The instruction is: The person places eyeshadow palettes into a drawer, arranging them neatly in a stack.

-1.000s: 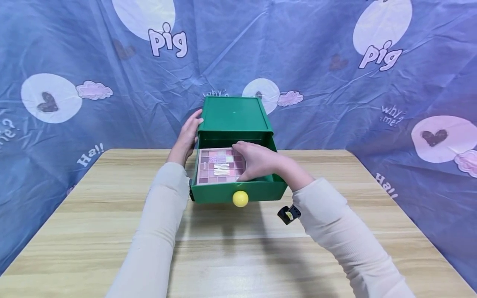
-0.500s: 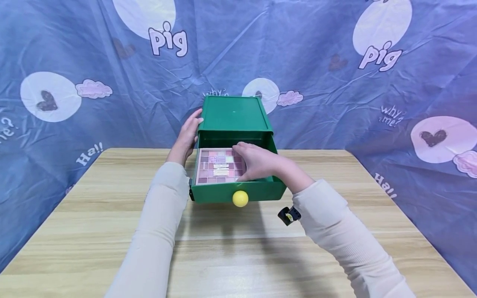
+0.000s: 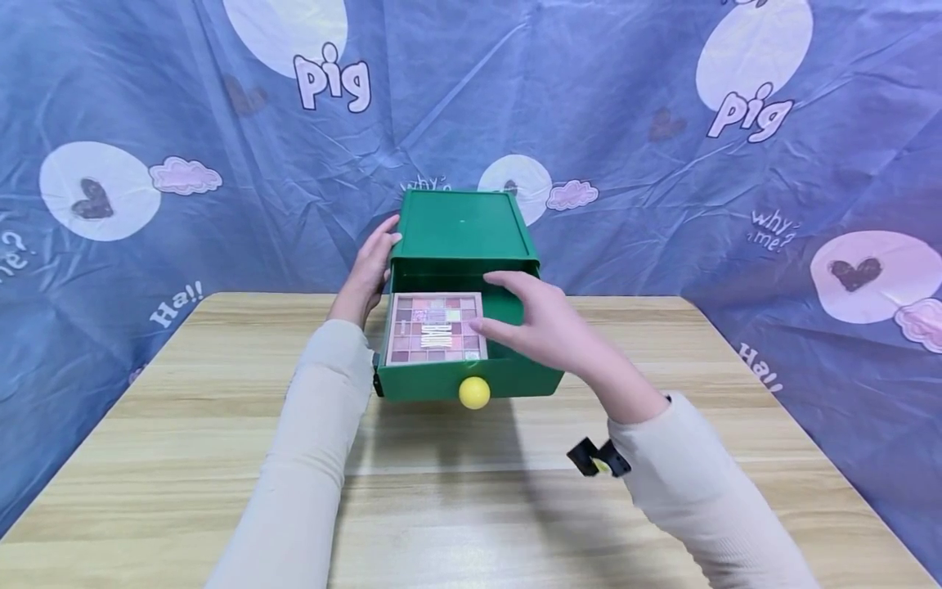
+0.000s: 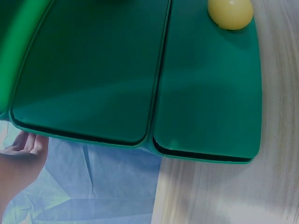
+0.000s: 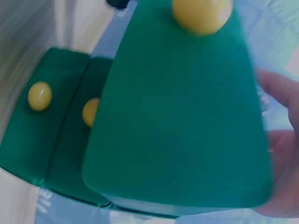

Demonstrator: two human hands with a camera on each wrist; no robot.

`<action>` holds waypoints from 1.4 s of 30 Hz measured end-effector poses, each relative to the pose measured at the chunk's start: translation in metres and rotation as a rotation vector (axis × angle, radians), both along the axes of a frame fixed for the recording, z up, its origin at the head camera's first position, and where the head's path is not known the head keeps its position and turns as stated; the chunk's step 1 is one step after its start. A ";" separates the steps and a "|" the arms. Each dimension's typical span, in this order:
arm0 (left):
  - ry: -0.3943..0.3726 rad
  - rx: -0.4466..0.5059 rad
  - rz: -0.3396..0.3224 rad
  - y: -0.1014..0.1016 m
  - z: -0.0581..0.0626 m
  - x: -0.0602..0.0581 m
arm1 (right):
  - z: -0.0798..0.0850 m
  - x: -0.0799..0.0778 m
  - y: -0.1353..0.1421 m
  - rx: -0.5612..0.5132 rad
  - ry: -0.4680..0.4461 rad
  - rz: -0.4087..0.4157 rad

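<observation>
A green drawer cabinet (image 3: 464, 225) stands on the table with its top drawer (image 3: 419, 383) pulled out. Inside the drawer, on the left, lies a flat eyeshadow palette (image 3: 437, 327) with a grid of pink and mauve squares. My left hand (image 3: 368, 270) rests against the cabinet's left side; in the left wrist view its fingers (image 4: 38, 143) touch the green edge. Over the drawer's right half hovers my right hand (image 3: 548, 323), thumb and fingers spread and holding nothing. Its thumb tip is near the palette's right edge; whether they touch I cannot tell.
A yellow round knob (image 3: 474, 393) sticks out from the drawer front. Lower drawers (image 5: 23, 135) with yellow knobs (image 5: 39, 96) are shut beneath it in the right wrist view. The wooden table (image 3: 221, 458) reaches a blue printed cloth (image 3: 625, 98) behind and at the sides.
My right hand has let go of the palette's right edge and moved right and a little up, its fingers spreading. The palette stays in the drawer. My left hand has not moved.
</observation>
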State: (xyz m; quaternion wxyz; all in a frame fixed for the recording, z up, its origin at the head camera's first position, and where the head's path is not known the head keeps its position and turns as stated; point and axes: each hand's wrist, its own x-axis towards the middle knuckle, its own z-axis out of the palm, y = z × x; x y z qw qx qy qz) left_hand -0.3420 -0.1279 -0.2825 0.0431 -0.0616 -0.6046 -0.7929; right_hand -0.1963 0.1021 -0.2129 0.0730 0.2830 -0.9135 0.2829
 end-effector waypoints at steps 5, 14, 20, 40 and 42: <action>0.003 -0.002 -0.002 -0.001 0.001 0.001 | -0.012 0.034 0.007 -0.296 0.142 0.009; -0.008 -0.002 -0.005 -0.001 0.003 0.001 | -0.042 0.076 0.014 -0.579 0.202 0.099; -0.010 -0.010 0.002 0.001 0.004 0.001 | -0.068 0.081 0.015 -0.504 0.012 0.024; -0.013 -0.001 0.018 0.001 -0.001 -0.002 | -0.106 0.062 -0.020 -0.636 -0.280 -0.146; -0.013 -0.002 0.016 0.001 -0.001 -0.001 | -0.106 0.061 -0.022 -0.684 -0.302 -0.147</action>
